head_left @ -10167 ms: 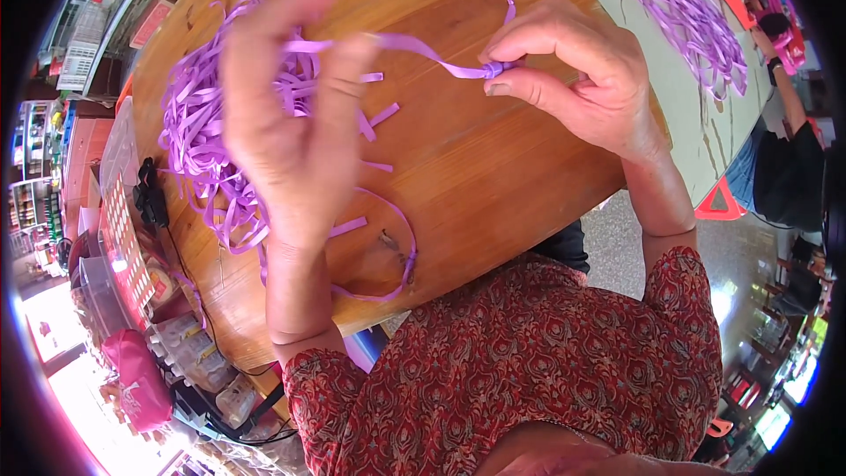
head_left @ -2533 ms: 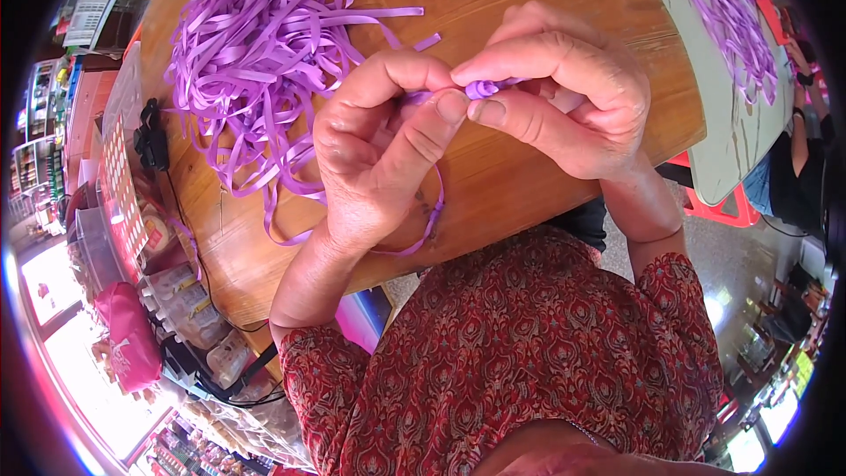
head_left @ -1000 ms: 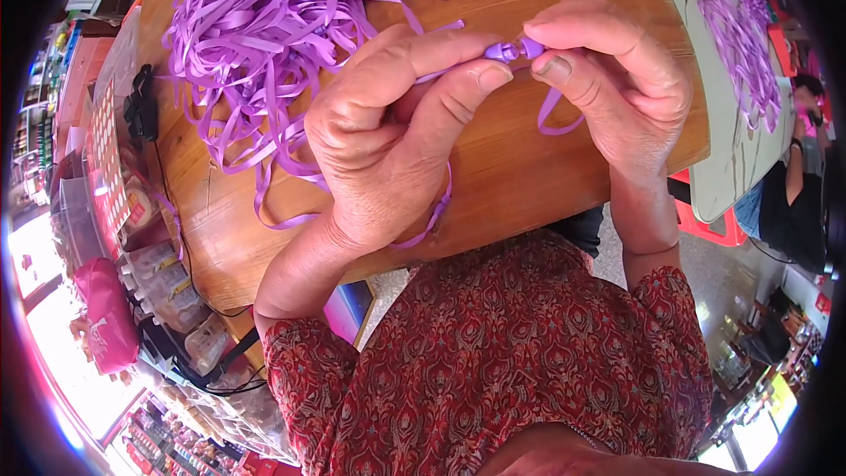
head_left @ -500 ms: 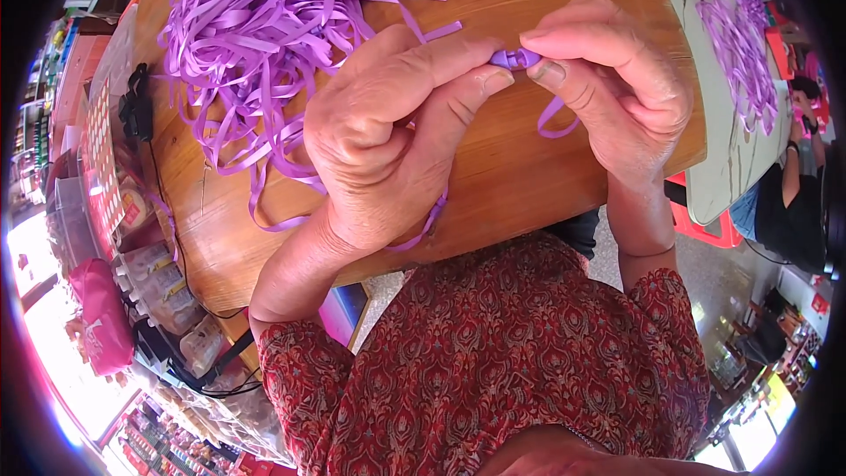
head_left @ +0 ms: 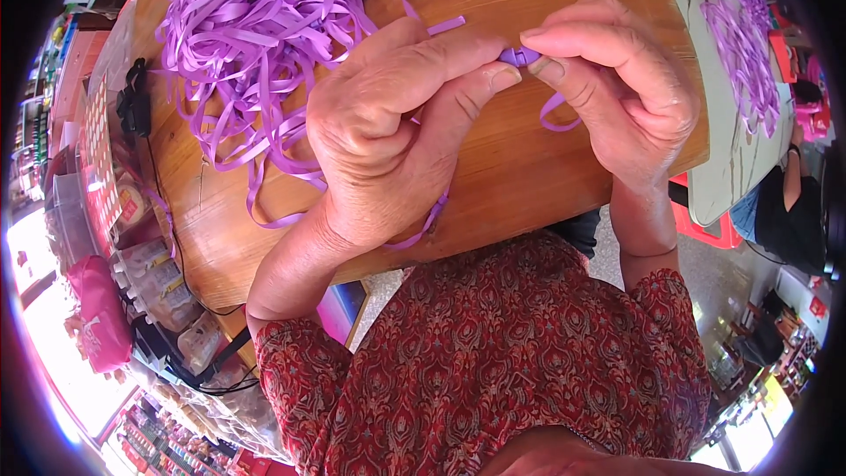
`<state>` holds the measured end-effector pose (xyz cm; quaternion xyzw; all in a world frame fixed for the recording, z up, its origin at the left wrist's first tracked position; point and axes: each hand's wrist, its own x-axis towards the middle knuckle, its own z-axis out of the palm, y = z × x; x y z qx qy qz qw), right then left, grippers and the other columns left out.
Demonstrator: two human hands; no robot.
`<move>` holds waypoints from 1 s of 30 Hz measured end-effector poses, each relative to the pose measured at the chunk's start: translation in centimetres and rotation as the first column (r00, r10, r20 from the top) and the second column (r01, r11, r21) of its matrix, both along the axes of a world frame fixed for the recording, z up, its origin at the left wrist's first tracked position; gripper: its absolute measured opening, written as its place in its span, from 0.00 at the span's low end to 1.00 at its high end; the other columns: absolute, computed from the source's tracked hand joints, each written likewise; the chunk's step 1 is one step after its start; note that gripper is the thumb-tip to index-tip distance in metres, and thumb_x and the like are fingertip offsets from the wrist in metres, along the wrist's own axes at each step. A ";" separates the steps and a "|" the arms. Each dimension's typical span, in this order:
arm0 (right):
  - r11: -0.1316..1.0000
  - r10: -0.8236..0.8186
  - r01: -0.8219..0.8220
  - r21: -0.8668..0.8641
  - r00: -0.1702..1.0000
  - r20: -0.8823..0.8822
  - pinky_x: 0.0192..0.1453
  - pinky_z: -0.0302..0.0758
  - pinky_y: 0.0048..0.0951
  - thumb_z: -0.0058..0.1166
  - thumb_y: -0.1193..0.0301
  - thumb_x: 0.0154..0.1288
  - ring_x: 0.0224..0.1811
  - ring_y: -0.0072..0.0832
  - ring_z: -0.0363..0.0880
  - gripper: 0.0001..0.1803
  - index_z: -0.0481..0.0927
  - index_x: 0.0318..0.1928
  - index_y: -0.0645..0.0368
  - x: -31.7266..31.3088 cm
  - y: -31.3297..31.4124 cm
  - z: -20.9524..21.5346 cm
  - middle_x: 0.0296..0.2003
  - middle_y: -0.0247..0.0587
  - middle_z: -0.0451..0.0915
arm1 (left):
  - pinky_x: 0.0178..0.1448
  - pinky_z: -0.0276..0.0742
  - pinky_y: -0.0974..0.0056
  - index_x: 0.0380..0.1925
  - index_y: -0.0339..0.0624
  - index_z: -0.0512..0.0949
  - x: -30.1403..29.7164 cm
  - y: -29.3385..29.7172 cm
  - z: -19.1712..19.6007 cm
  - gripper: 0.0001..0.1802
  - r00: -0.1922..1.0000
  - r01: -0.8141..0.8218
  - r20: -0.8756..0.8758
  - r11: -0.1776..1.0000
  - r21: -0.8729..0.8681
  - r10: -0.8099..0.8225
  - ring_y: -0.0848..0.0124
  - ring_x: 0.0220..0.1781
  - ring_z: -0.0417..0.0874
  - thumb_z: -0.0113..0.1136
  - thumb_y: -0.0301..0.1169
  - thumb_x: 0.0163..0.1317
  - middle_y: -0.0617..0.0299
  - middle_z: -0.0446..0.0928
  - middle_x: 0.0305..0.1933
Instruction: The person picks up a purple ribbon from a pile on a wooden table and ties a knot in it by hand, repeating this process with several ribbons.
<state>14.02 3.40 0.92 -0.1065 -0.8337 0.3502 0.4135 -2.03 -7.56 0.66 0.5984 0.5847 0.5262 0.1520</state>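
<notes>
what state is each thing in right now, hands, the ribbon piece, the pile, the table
left hand: pinching the folded ribbon piece
right hand: pinching the same piece
folded ribbon piece: purple, held between both hands' fingertips
ribbon pile: loose, tangled, lying on the table
wooden table: round-edged, bearing the pile

Left hand, right hand pinch purple ribbon over wooden table.

Short-sleeved red shirt with a dense ornate pattern, bare forearms and hands.
</notes>
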 end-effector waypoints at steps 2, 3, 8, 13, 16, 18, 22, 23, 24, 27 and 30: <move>1.000 0.005 -0.005 0.012 1.000 0.004 0.34 0.74 0.20 0.60 0.88 0.56 0.36 0.25 0.78 0.11 0.83 0.40 0.67 0.0 0.0 0.0 0.36 0.44 0.80 | 0.30 0.60 0.77 0.41 0.37 0.84 0.0 0.0 0.0 0.10 1.000 0.008 0.003 1.000 0.001 -0.008 0.83 0.26 0.66 0.64 0.17 0.59 0.70 0.70 0.27; 1.000 0.007 -0.007 0.017 1.000 0.008 0.34 0.74 0.20 0.60 0.88 0.56 0.36 0.26 0.78 0.11 0.83 0.40 0.67 0.0 0.0 0.1 0.36 0.44 0.80 | 0.30 0.60 0.77 0.41 0.37 0.84 0.0 0.0 -0.1 0.10 1.000 0.013 0.002 1.000 0.006 -0.013 0.83 0.26 0.66 0.64 0.17 0.59 0.70 0.70 0.27; 0.999 0.028 -0.028 0.043 1.000 -0.003 0.33 0.73 0.20 0.60 0.88 0.56 0.34 0.26 0.78 0.10 0.82 0.40 0.68 0.0 0.2 0.1 0.35 0.45 0.80 | 0.30 0.60 0.76 0.41 0.36 0.83 0.0 0.0 -0.2 0.10 0.998 0.035 0.043 0.999 0.011 -0.036 0.83 0.27 0.66 0.63 0.17 0.59 0.70 0.71 0.27; 0.987 0.050 -0.047 0.153 0.999 -0.014 0.31 0.73 0.21 0.60 0.87 0.56 0.31 0.27 0.78 0.09 0.81 0.39 0.71 0.1 0.5 0.2 0.32 0.47 0.80 | 0.30 0.61 0.75 0.40 0.35 0.83 0.0 0.1 -0.1 0.10 0.998 0.053 0.012 0.997 0.049 -0.054 0.81 0.26 0.67 0.64 0.16 0.58 0.68 0.72 0.26; 0.986 0.046 -0.044 0.161 0.999 -0.013 0.28 0.72 0.23 0.60 0.87 0.57 0.29 0.28 0.78 0.08 0.81 0.38 0.73 0.2 0.3 0.2 0.31 0.48 0.80 | 0.27 0.62 0.73 0.39 0.35 0.83 -0.2 0.2 0.0 0.12 0.988 0.057 -0.151 0.986 0.157 -0.033 0.77 0.23 0.68 0.66 0.16 0.54 0.64 0.74 0.25; 0.978 0.047 -0.046 0.204 0.999 0.000 0.27 0.72 0.23 0.60 0.86 0.56 0.28 0.29 0.78 0.08 0.81 0.38 0.73 0.2 0.3 0.2 0.31 0.48 0.80 | 0.25 0.61 0.72 0.38 0.35 0.84 -0.2 0.1 0.0 0.13 0.957 0.047 -0.290 0.974 0.223 0.020 0.75 0.21 0.68 0.68 0.16 0.51 0.62 0.74 0.24; 0.967 0.059 -0.058 0.247 0.998 0.003 0.26 0.72 0.24 0.61 0.85 0.55 0.28 0.31 0.78 0.08 0.81 0.37 0.72 0.2 0.4 0.2 0.31 0.49 0.80 | 0.23 0.61 0.70 0.37 0.35 0.84 -0.1 -0.2 0.1 0.14 0.912 0.028 -0.402 0.966 0.257 0.080 0.73 0.20 0.68 0.71 0.16 0.47 0.60 0.73 0.22; 0.963 0.060 -0.060 0.264 0.998 0.008 0.26 0.72 0.24 0.61 0.84 0.55 0.28 0.31 0.78 0.08 0.81 0.37 0.72 0.1 0.3 0.2 0.31 0.49 0.80 | 0.22 0.61 0.69 0.37 0.35 0.84 -0.1 -0.3 0.2 0.14 0.910 0.022 -0.405 0.967 0.252 0.085 0.72 0.20 0.68 0.71 0.17 0.46 0.59 0.73 0.22; 0.963 0.063 -0.063 0.261 0.998 0.006 0.26 0.71 0.23 0.62 0.84 0.55 0.27 0.32 0.77 0.08 0.81 0.37 0.71 0.1 0.3 0.1 0.31 0.48 0.80 | 0.22 0.61 0.69 0.37 0.34 0.84 0.1 -0.5 0.3 0.14 0.918 0.013 -0.388 0.972 0.235 0.082 0.72 0.20 0.68 0.71 0.17 0.46 0.59 0.73 0.22; 0.972 0.096 -0.092 0.215 0.995 -0.008 0.26 0.71 0.23 0.62 0.83 0.54 0.27 0.31 0.77 0.07 0.81 0.36 0.71 0.0 0.2 0.0 0.30 0.48 0.80 | 0.23 0.61 0.69 0.36 0.34 0.84 0.0 -0.7 0.3 0.13 0.927 0.017 -0.368 0.974 0.228 0.070 0.72 0.20 0.68 0.71 0.18 0.47 0.60 0.72 0.21; 0.973 0.132 -0.129 0.191 0.991 -0.002 0.26 0.70 0.23 0.62 0.83 0.54 0.27 0.30 0.77 0.07 0.81 0.36 0.70 0.0 0.4 0.0 0.30 0.48 0.80 | 0.24 0.62 0.69 0.35 0.34 0.83 -0.8 0.1 -0.2 0.12 0.918 0.097 -0.394 0.947 0.307 0.034 0.72 0.20 0.68 0.71 0.18 0.47 0.61 0.70 0.21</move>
